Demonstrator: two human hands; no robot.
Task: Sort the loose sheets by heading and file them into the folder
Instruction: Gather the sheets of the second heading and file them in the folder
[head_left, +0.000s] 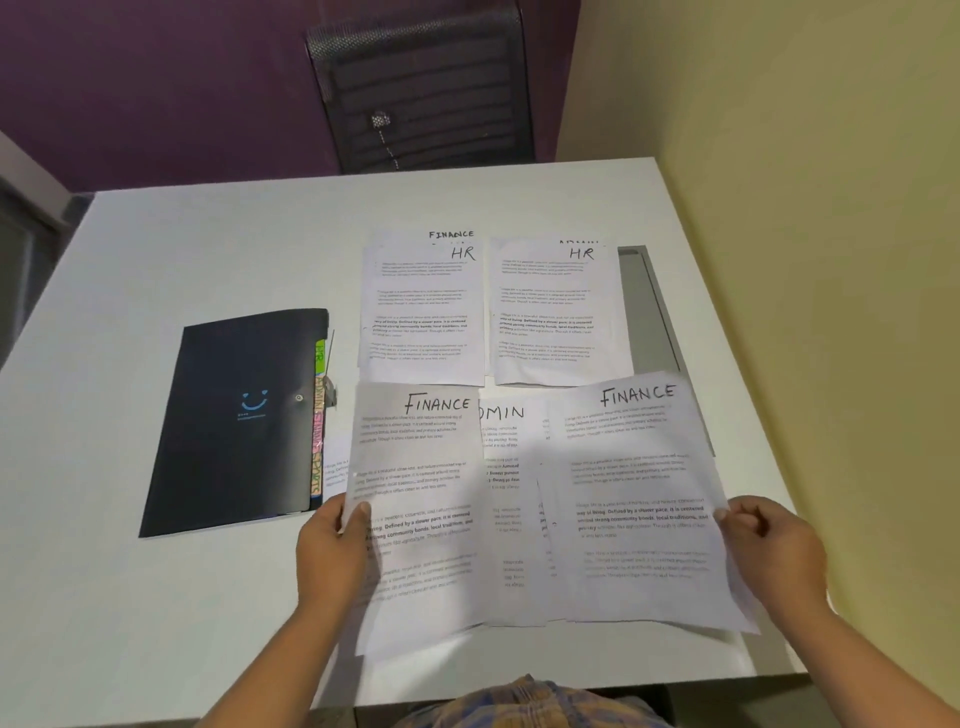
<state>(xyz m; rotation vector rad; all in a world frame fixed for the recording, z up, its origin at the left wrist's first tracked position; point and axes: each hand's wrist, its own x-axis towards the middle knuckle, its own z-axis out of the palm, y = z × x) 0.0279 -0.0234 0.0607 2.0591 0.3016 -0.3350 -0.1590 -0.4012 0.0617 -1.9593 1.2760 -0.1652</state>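
A FINANCE sheet (415, 493) is pinched by the left hand (332, 551), a second FINANCE sheet (639, 493) by the right hand (774, 545), likely so matching headings can be stacked.

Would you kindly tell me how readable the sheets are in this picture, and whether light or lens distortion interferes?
Head view: handwritten headings are sharp on the left FINANCE sheet, right FINANCE sheet, left HR sheet and right HR sheet; printed body text is too soft to read; a brighter patch falls across the ADMIN sheet; wide-angle perspective splays the table edges.
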